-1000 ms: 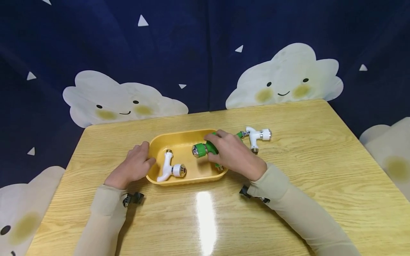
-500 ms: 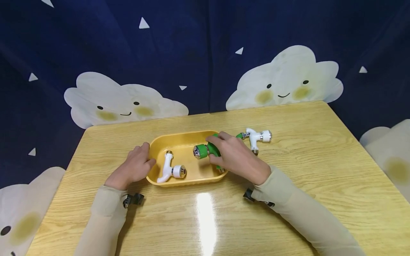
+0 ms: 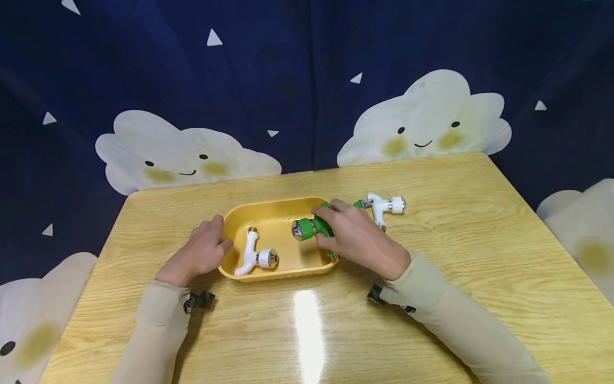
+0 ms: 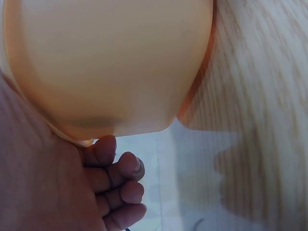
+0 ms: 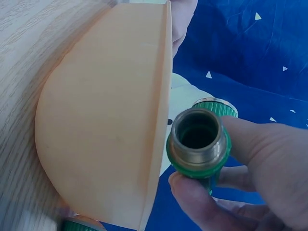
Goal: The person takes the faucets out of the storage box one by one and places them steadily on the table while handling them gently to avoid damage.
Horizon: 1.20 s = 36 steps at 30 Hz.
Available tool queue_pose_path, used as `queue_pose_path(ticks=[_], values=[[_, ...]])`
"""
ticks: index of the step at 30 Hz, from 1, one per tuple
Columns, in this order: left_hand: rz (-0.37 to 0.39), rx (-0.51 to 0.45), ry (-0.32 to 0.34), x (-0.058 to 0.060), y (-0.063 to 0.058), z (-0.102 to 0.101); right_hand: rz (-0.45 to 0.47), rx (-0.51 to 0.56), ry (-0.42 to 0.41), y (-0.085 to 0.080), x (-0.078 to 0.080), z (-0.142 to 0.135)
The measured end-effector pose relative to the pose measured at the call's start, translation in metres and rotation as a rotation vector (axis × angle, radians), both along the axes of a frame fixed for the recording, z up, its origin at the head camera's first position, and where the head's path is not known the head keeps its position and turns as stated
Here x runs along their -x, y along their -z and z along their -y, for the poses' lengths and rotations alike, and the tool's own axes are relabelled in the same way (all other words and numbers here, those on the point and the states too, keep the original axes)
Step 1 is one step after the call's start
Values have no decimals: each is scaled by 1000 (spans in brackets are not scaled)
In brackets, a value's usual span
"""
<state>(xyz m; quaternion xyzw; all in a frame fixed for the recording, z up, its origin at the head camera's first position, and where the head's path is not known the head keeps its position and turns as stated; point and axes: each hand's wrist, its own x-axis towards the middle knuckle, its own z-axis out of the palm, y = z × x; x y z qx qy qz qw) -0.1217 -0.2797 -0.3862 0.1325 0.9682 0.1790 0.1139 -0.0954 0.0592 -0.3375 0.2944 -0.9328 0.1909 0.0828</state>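
In the head view, my left hand [image 3: 200, 248] grips the left end of a yellow plastic tub [image 3: 278, 275], thumb at the rim. The left wrist view shows several fingers [image 4: 130, 166] curled at the outside of the tub wall [image 4: 120, 72]. A white tap [image 3: 249, 253] with a ribbed knob lies inside the tub on the left. My right hand [image 3: 357, 237] holds a green tap [image 3: 305, 229] over the tub's right end, its chrome-capped knob pointing left. In the right wrist view the green tap's open threaded inlet [image 5: 197, 139] faces the camera, beside the tub's rim.
Right of the tub, a white tap [image 3: 381, 205] lies on the wooden table [image 3: 460, 224]. Part of another green tap [image 3: 358, 204] shows beside it, mostly hidden behind my right hand. A dark blue curtain [image 3: 297, 64] with clouds hangs behind the table.
My right hand and the green tap have shifted slightly right and toward me over the tub's end. My left hand keeps its hold on the tub.
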Motion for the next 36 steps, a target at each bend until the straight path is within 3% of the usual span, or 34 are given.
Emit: queue_pose_path(ticks=[15, 36], values=[[2, -2, 3, 0, 1, 0, -56, 11, -13, 3, -4, -9], [3, 8, -3, 0, 2, 0, -47, 20, -18, 4, -8, -15]])
